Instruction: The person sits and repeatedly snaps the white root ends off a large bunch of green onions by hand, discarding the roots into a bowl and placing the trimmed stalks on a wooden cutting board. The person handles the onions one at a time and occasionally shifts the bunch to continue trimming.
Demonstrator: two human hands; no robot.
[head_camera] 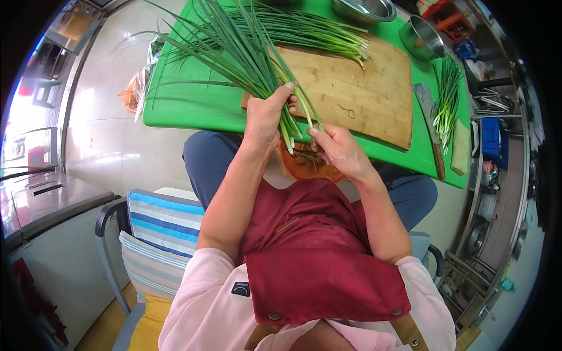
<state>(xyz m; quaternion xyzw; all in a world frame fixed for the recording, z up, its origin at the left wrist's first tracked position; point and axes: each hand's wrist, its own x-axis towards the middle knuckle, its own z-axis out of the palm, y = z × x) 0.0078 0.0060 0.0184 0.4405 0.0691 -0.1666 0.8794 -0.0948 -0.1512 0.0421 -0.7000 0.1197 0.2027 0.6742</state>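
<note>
A bunch of green onions (246,66) is gripped in my left hand (268,107), its long leaves fanning toward the upper left and its white ends hanging downward. My right hand (336,147) pinches the pale lower end of a green onion stalk (309,109) at the near edge of the table. Below both hands sits an orange-red bag or lined container (303,169) with dark scraps in it, partly hidden by the apron. Another pile of green onions (316,35) lies across the far part of a wooden cutting board (351,92), roots to the right.
A cleaver with a wooden handle (428,118) lies right of the board on the green table (193,116). Beside it are a smaller green onion bunch (447,101) and a pale green block (460,149). A metal bowl (364,11) and a metal pot (423,39) stand behind.
</note>
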